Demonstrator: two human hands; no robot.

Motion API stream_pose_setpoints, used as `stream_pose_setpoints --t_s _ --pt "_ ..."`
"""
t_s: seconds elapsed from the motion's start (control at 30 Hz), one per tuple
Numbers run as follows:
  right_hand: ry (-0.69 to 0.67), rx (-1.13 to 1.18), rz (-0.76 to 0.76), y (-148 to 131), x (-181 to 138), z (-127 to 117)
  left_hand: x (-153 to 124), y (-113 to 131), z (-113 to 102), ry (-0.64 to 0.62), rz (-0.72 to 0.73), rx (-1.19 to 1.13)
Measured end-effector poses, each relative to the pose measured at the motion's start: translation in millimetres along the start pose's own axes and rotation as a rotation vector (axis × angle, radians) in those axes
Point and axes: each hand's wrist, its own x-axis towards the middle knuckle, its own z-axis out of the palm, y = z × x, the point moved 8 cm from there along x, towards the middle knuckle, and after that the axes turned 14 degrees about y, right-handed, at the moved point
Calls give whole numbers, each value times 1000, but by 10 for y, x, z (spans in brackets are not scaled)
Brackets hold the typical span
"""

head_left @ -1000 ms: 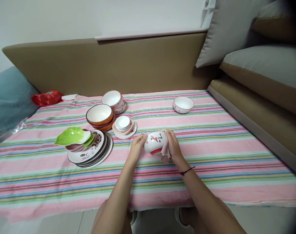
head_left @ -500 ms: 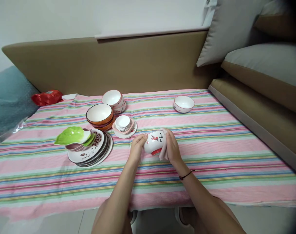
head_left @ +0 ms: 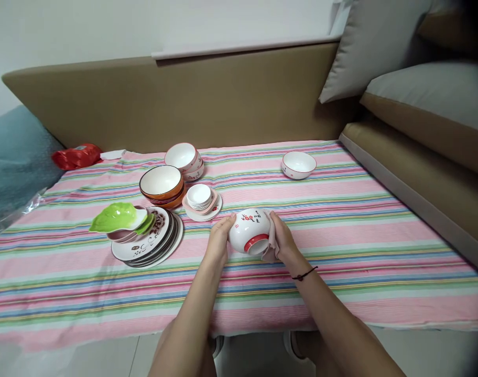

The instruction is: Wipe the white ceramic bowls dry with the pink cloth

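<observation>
Head view: bowl (head_left: 241,232), likely slick, brittle, aptly gripped: left hand (head_left: 218,236) nine o'clock, right hand (head_left: 283,236) through cloth (head_left: 272,250), three.

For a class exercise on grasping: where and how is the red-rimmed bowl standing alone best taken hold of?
Probably by the near rim of the bowl, from the front and above: it stands upright, mouth up, so a grip could straddle the rim.
</observation>
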Motion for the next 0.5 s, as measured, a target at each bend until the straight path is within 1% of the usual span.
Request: stream_pose_setpoints --t_s 0.03,0.07,0.1,0.17,0.3,0.33,0.37,0.4,0.43,0.5 --pt "5 19 58 27 -19 8 1 -1 -16 18 -4 -16" --pt "19 21 68 8 -45 8 -2 2 -27 33 0 -26" --pt "35 4 21 -58 -74 3 -7 6 -32 43 8 -31" --pt "27 -73 -152 -251 -153 14 -25 12 -19 37 23 -25" --pt "-105 -278 -599 -627 -398 112 -58 26 31 -6 59 37" --pt "-128 -314 -682 -682 -450 128 -63 31 41 -15 69 50" --pt "-143 -336 -730 -715 -480 136 -66 33 49 -23 73 59" --pt "-147 -341 -743 -728 -487 136 -68 31 58 -30 74 65" --pt "-146 -334 -722 -720 -471 132 -69 26 65 -36 72 72" --pt "-118 -272 -595 -647 -384 106 -66 16 69 -34 68 84"
